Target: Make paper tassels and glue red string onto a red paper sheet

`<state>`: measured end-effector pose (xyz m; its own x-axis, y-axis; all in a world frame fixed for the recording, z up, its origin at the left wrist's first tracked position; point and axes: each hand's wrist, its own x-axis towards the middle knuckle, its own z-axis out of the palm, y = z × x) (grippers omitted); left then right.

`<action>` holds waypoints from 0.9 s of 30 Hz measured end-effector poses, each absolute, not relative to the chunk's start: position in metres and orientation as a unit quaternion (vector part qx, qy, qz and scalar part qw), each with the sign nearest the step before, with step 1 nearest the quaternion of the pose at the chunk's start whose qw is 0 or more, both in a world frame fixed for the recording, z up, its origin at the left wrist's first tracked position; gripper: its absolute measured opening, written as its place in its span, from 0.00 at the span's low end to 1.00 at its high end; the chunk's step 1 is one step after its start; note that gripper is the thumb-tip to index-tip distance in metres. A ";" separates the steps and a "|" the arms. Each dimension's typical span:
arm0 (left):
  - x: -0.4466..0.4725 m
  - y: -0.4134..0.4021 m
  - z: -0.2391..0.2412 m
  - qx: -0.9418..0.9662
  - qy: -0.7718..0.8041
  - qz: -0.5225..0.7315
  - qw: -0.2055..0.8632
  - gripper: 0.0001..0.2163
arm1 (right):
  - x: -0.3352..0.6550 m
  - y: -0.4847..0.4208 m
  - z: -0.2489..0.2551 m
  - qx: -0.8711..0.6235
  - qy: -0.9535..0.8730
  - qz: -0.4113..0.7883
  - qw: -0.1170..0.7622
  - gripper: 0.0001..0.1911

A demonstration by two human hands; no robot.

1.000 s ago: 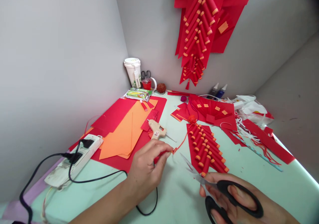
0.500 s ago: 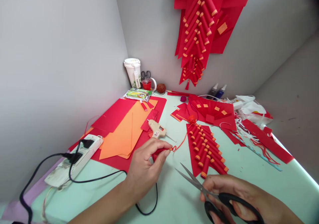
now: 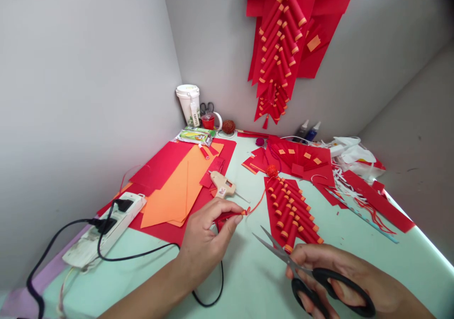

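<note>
My left hand [image 3: 209, 229] pinches a small red paper piece with an orange end [image 3: 244, 212], most of it covered by my fingers. An orange-red yarn [image 3: 260, 199] loops at that end and runs up to a small yarn ball [image 3: 272, 170]. In my right hand [image 3: 329, 271] are black-handled scissors [image 3: 292, 264], fingers through the loops and blades parted, pointing left and apart from the yarn. Just beyond the scissors lies a red paper panel with rows of red paper rolls [image 3: 292, 210], each banded orange at the ends. A cream glue gun [image 3: 222, 185] rests past my left hand.
Red and orange sheets [image 3: 173, 186] spread at left, beside a white power strip [image 3: 102, 231] with black cords. A white cup [image 3: 187, 105] stands in the back corner. Paper scraps [image 3: 362, 198] and white plastic [image 3: 351, 153] lie at right. A firecracker-like decoration [image 3: 280, 49] hangs on the wall.
The scissors and my right hand have shifted very slightly right and up, their blades still parted. My left hand keeps its pinch in nearly the same place. The view has tilted a little.
</note>
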<state>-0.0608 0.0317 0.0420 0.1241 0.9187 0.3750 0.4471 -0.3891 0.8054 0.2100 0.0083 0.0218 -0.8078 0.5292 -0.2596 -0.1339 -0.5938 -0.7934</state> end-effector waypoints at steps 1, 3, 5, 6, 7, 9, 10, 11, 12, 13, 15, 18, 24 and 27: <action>-0.061 0.032 0.043 0.707 0.480 0.448 0.262 0.03 | 0.211 0.009 0.021 -0.245 -0.407 0.859 0.191 0.28; -0.061 0.032 0.043 0.711 0.473 0.448 0.264 0.03 | 0.213 0.009 0.019 -0.249 -0.414 0.854 0.192 0.29; -0.062 0.032 0.042 0.712 0.470 0.449 0.266 0.03 | 0.216 0.010 0.019 -0.258 -0.427 0.844 0.197 0.30; -0.062 0.031 0.042 0.712 0.470 0.450 0.266 0.03 | 0.219 0.010 0.020 -0.264 -0.436 0.835 0.204 0.31; -0.061 0.031 0.041 0.710 0.472 0.451 0.267 0.03 | 0.222 0.011 0.022 -0.274 -0.449 0.823 0.215 0.31; -0.061 0.031 0.041 0.700 0.483 0.452 0.269 0.04 | 0.230 0.015 0.028 -0.302 -0.486 0.785 0.239 0.31; -0.061 0.031 0.041 0.695 0.490 0.452 0.270 0.05 | 0.234 0.017 0.031 -0.323 -0.509 0.758 0.251 0.30; -0.060 0.031 0.041 0.692 0.495 0.451 0.270 0.06 | 0.239 0.020 0.034 -0.346 -0.533 0.726 0.261 0.27; -0.060 0.031 0.041 0.692 0.497 0.449 0.269 0.07 | 0.244 0.023 0.036 -0.376 -0.555 0.692 0.268 0.25; -0.060 0.031 0.041 0.696 0.494 0.448 0.267 0.06 | 0.249 0.027 0.036 -0.413 -0.569 0.653 0.281 0.23; -0.060 0.031 0.042 0.709 0.479 0.446 0.264 0.05 | 0.260 0.034 0.034 -0.500 -0.586 0.566 0.293 0.22; -0.060 0.032 0.042 0.722 0.457 0.446 0.266 0.04 | 0.277 0.043 0.023 -0.629 -0.618 0.398 0.252 0.23; -0.059 0.032 0.042 0.719 0.458 0.435 0.289 0.04 | 0.306 0.048 0.004 -0.718 -0.653 0.227 0.088 0.20; -0.058 0.031 0.043 0.693 0.478 0.428 0.328 0.03 | 0.312 0.049 -0.003 -0.729 -0.660 0.177 0.039 0.17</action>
